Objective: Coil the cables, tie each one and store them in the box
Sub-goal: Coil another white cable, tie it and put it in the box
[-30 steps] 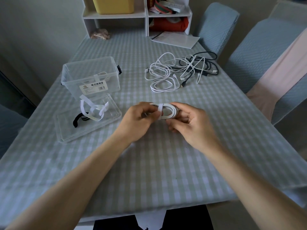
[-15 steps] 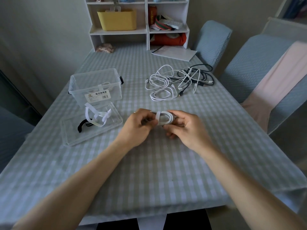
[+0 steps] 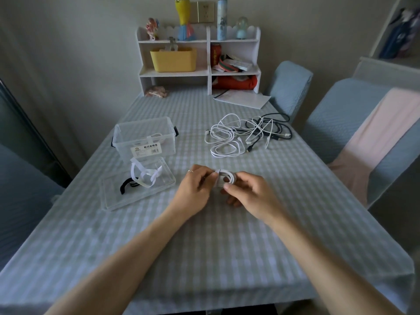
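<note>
- Both bare forearms are reaching in over the pale green-and-white checked tablecloth toward the middle of the table.
- The left hand is pinching the white fabric tie strap wrapped round the small coiled white cable, fingers curled on it.
- The right hand is gripping that coil from the other side, thumb and fingertips closed on the loops (the coil is sitting just above the cloth, between the two hands).
- To the left, the clear flat plastic lid is lying upturned, carrying loose white straps and a black strap.
- Just behind it, the clear rectangular plastic storage box is standing open, one tied white cable inside.
- Farther right, the tangled pile of white and black cables is lying uncoiled.
</note>
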The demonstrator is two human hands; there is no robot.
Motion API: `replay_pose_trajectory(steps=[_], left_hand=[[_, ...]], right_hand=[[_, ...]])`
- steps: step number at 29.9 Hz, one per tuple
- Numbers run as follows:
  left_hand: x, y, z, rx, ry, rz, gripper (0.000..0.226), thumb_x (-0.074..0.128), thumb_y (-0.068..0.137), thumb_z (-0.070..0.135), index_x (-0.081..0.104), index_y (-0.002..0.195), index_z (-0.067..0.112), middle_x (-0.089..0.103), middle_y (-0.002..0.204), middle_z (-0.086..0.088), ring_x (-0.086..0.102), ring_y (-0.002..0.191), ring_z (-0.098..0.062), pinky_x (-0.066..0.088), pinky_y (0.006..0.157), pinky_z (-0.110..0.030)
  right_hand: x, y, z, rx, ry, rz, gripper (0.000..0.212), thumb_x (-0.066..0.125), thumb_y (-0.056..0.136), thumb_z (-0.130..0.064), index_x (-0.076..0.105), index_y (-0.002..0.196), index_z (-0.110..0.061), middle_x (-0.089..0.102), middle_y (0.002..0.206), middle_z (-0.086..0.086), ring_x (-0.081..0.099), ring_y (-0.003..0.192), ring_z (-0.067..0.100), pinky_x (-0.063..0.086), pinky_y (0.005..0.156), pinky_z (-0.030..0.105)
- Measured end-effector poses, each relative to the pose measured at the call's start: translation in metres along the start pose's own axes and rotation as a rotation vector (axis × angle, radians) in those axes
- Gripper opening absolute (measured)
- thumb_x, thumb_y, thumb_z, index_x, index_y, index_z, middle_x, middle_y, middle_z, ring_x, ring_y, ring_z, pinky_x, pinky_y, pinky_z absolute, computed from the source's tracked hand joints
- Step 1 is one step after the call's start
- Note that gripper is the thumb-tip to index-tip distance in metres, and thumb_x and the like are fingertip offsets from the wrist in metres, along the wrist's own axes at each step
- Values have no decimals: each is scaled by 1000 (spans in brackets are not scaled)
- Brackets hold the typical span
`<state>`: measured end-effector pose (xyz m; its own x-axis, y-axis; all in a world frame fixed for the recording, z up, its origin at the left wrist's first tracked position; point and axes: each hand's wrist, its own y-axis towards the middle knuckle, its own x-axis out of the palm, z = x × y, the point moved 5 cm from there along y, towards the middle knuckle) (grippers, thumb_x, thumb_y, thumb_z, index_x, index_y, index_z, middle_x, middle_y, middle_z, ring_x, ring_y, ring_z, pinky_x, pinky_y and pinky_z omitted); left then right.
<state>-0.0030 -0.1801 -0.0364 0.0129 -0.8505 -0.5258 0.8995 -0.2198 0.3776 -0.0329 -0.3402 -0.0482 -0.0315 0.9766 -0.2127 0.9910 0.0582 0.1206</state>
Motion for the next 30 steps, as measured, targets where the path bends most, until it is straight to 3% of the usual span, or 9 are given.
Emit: replay_pose_trajectory(steps=[6,9,12,15,19,22,26,30], left_hand=[[2,-3,7,124,63,98,32,51,98,15,43,71,30,44,73,12,43,79,-5,32,75,-6],[-2,-5,1,37,46,99,27,56,98,16,55,72,20,52,79,5,52,77,-5,35,70,-9],[-21,-6,2,-43,-57,159,15,60,96,14,65,83,20,65,83,9,61,75,-1,43,68,-12],[-46,-2,7,-141,-289,180,16,58,98,10,64,95,24,71,87,6,71,71,-14,56,67,-27],[-78,9,9,-268,-382,127,15,59,98,13,63,111,20,73,86,-8,72,68,-29,61,69,-42],[-101,19,7,-339,-352,130,14,62,96,13,66,110,11,73,83,-7,71,64,-26,62,67,-40],[-141,36,-15,-436,-452,264,12,65,94,9,70,104,11,74,82,-12,73,67,-24,58,62,-26],[-171,60,-51,-552,-541,358,14,64,93,5,67,107,6,73,83,-18,73,71,-27,60,63,-29]], right_hand=[[2,3,-3,21,-16,50,10,64,95,-20,72,91,-17,72,70,4,68,63,19,52,57,30],[6,5,-4,36,39,21,11,60,96,-13,71,94,-10,72,68,7,66,59,21,54,53,30],[9,12,-13,41,117,23,12,58,97,-7,69,98,-3,71,67,8,67,58,17,54,53,28],[11,25,-24,48,188,5,12,56,98,-6,67,102,-1,73,72,12,68,60,19,53,54,26],[26,51,-41,61,212,-69,13,55,99,-8,66,103,-3,73,74,13,65,57,20,54,54,28],[40,70,-54,66,215,-112,12,55,99,-10,66,99,-6,73,74,10,65,56,19,54,55,27],[57,96,-68,84,195,-104,11,59,98,-14,68,95,-9,74,76,7,67,58,17,54,57,26],[66,117,-76,100,117,-91,11,61,97,-15,69,92,-8,74,81,8,67,63,17,55,61,26]])
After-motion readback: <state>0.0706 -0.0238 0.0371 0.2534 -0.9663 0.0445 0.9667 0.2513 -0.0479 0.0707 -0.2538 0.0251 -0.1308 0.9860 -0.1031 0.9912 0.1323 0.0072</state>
